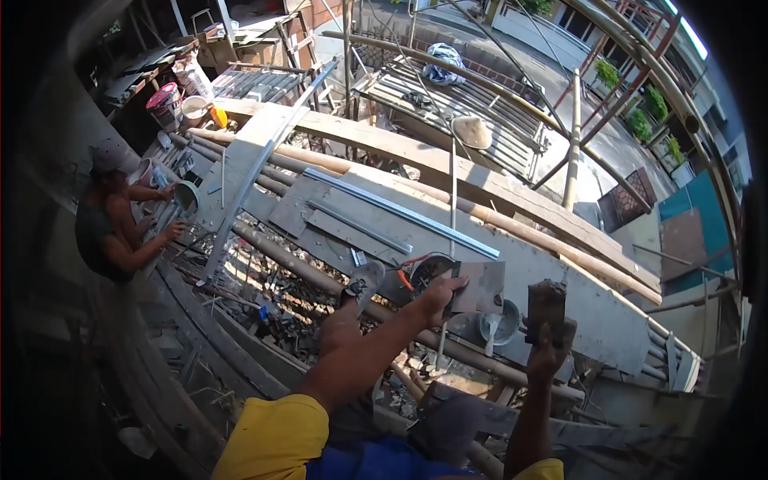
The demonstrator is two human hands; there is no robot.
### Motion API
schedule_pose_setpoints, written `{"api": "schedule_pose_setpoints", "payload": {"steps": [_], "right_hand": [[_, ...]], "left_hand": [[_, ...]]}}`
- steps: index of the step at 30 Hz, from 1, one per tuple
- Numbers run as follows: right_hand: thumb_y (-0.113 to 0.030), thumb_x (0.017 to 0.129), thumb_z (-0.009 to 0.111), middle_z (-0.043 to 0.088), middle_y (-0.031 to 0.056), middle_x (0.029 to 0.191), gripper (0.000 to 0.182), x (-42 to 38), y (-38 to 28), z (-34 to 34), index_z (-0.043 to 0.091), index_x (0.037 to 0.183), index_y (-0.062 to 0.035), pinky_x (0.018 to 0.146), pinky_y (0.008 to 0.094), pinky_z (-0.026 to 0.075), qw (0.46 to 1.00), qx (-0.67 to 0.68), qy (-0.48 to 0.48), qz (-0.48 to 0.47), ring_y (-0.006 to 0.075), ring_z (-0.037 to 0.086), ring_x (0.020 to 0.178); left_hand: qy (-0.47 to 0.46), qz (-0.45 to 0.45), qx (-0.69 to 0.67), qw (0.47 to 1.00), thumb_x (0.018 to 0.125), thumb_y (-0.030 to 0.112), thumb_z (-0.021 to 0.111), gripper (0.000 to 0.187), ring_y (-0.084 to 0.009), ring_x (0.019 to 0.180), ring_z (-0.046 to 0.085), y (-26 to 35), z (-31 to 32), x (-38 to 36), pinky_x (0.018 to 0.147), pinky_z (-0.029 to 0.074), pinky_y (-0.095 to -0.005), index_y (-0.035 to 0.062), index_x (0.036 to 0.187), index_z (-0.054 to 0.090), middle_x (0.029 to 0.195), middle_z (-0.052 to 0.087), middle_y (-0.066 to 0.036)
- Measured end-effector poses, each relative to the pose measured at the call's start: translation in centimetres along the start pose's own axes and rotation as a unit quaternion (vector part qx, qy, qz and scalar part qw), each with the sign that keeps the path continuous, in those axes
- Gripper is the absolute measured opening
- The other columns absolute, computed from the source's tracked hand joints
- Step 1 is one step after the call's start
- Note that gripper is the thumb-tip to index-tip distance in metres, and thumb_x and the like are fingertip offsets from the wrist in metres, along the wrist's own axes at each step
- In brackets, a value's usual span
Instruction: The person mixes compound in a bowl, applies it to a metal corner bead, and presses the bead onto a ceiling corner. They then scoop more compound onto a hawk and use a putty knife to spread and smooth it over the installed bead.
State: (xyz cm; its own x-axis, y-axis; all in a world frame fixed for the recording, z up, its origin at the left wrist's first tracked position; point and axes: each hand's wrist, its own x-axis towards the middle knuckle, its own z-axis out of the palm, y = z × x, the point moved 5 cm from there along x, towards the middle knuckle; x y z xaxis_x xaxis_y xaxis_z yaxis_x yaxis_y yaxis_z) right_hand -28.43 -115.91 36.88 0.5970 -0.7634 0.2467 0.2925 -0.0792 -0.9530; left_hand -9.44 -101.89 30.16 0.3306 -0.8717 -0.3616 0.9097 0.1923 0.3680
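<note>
My left hand point(438, 299) is closed on the edge of a flat, light grey-brown rectangular plate point(482, 286), held up over the scaffold boards. In my right hand point(550, 350) is a dark rectangular slab point(546, 302) with a rough upper edge, raised upright with the fingers around its lower part. A grey bucket point(498, 323) with a whitish streak on it lies between the two hands, beyond them. Near my left hand a dark bucket point(433, 270) sits beside an orange-handled tool point(406, 280).
Bamboo poles point(296, 264) and planks point(400, 200) form the platform, with gaps over rubble. Metal strips point(400, 210) lie along it. My sandalled foot point(364, 282) rests near the edge. At left a co-worker point(112, 212) holds a pail point(186, 196). A conical hat point(471, 132) lies beyond.
</note>
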Motion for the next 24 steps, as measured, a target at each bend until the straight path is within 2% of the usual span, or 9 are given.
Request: {"api": "schedule_pose_setpoints", "payload": {"steps": [2, 4, 7, 8, 12, 14, 18, 20, 24], "right_hand": [[0.004, 0.086, 0.058, 0.053, 0.0081, 0.096, 0.018, -0.8, 0.9, -1.6, 0.049, 0.101, -0.0030, 0.080, 0.0340, 0.048, 0.977, -0.192, 0.015, -0.091, 0.0182, 0.055, 0.088], [0.001, 0.086, 0.060, 0.054, 0.0073, 0.096, 0.015, -0.4, -0.5, 1.2, 0.051, 0.098, -0.0030, 0.078, 0.0312, 0.045, 0.945, -0.279, -0.002, -0.168, 0.0157, 0.053, 0.086], [0.001, 0.087, 0.060, 0.059, 0.0124, 0.098, 0.017, -0.6, -1.8, 4.2, 0.053, 0.102, -0.0012, 0.080, 0.0338, 0.045, 0.921, -0.285, -0.066, -0.259, 0.0235, 0.057, 0.090], [0.001, 0.088, 0.058, 0.061, 0.0165, 0.101, 0.019, -0.9, -1.9, 4.6, 0.055, 0.106, 0.0000, 0.082, 0.0381, 0.047, 0.881, -0.361, -0.091, -0.294, 0.0304, 0.059, 0.094], [0.008, 0.079, 0.057, 0.059, 0.0167, 0.110, 0.036, -1.5, 0.0, 4.4, 0.059, 0.113, -0.0020, 0.090, 0.0436, 0.047, 0.841, -0.406, -0.170, -0.313, 0.0344, 0.058, 0.102], [0.010, 0.074, 0.057, 0.059, 0.0142, 0.110, 0.045, -2.1, 0.7, 3.7, 0.060, 0.116, -0.0054, 0.090, 0.0438, 0.047, 0.824, -0.426, -0.195, -0.319, 0.0343, 0.057, 0.104], [0.006, 0.077, 0.058, 0.059, 0.0148, 0.107, 0.037, -2.6, 0.3, 1.9, 0.060, 0.112, -0.0035, 0.085, 0.0430, 0.048, 0.802, -0.455, -0.222, -0.317, 0.0347, 0.058, 0.099], [0.012, 0.071, 0.056, 0.059, 0.0125, 0.109, 0.050, -2.8, 0.3, 0.2, 0.060, 0.116, -0.0084, 0.090, 0.0430, 0.047, 0.794, -0.480, -0.240, -0.285, 0.0331, 0.057, 0.104], [0.011, 0.072, 0.056, 0.060, 0.0134, 0.110, 0.047, -3.2, -0.2, -3.3, 0.060, 0.115, -0.0074, 0.088, 0.0428, 0.049, 0.787, -0.520, -0.244, -0.224, 0.0333, 0.059, 0.102]], "left_hand": [[0.012, -0.036, 0.052, 0.998, 0.098, 0.021, 0.043, 0.036, -0.0294, 0.094, 0.066, -0.6, -0.6, -0.2, 0.078, 0.058, -0.0411, -0.0027, 0.125, 0.046, 0.109, 0.061, -0.016], [0.001, -0.038, 0.049, 0.998, 0.098, 0.020, 0.044, 0.035, -0.0290, 0.095, 0.065, -0.7, -0.4, 0.4, 0.077, 0.058, -0.0409, -0.0024, 0.125, 0.046, 0.111, 0.060, -0.016], [-0.004, -0.051, 0.025, 0.998, 0.098, 0.019, 0.044, 0.035, -0.0283, 0.095, 0.065, -2.2, -0.6, 1.1, 0.079, 0.057, -0.0404, -0.0027, 0.125, 0.045, 0.110, 0.060, -0.015], [-0.005, -0.056, 0.018, 0.998, 0.098, 0.019, 0.044, 0.036, -0.0279, 0.094, 0.065, -2.6, -0.6, 1.2, 0.080, 0.057, -0.0403, -0.0032, 0.126, 0.044, 0.110, 0.060, -0.015], [-0.001, -0.049, 0.037, 0.998, 0.098, 0.019, 0.045, 0.029, -0.0215, 0.089, 0.065, -2.7, 0.5, 0.8, 0.080, 0.057, -0.0359, 0.0005, 0.120, 0.049, 0.100, 0.062, -0.011], [0.023, 0.010, 0.098, 0.995, 0.098, 0.018, 0.046, 0.027, -0.0203, 0.086, 0.064, -2.3, 0.3, 0.9, 0.077, 0.057, -0.0357, 0.0010, 0.119, 0.049, 0.098, 0.061, -0.010], [0.010, 0.021, 0.129, 0.991, 0.097, 0.011, 0.046, 0.026, -0.0216, 0.092, 0.064, -2.6, -0.1, 1.3, 0.078, 0.057, -0.0368, 0.0012, 0.120, 0.045, 0.106, 0.058, -0.012], [0.007, 0.024, 0.170, 0.985, 0.097, 0.012, 0.046, 0.027, -0.0206, 0.092, 0.064, -2.2, 0.1, 0.9, 0.078, 0.057, -0.0361, 0.0009, 0.122, 0.043, 0.105, 0.058, -0.011], [-0.031, 0.064, 0.133, 0.989, 0.097, 0.013, 0.047, 0.027, -0.0180, 0.090, 0.062, -0.4, 1.2, 0.5, 0.077, 0.056, -0.0336, 0.0004, 0.120, 0.043, 0.103, 0.058, -0.009]]}}
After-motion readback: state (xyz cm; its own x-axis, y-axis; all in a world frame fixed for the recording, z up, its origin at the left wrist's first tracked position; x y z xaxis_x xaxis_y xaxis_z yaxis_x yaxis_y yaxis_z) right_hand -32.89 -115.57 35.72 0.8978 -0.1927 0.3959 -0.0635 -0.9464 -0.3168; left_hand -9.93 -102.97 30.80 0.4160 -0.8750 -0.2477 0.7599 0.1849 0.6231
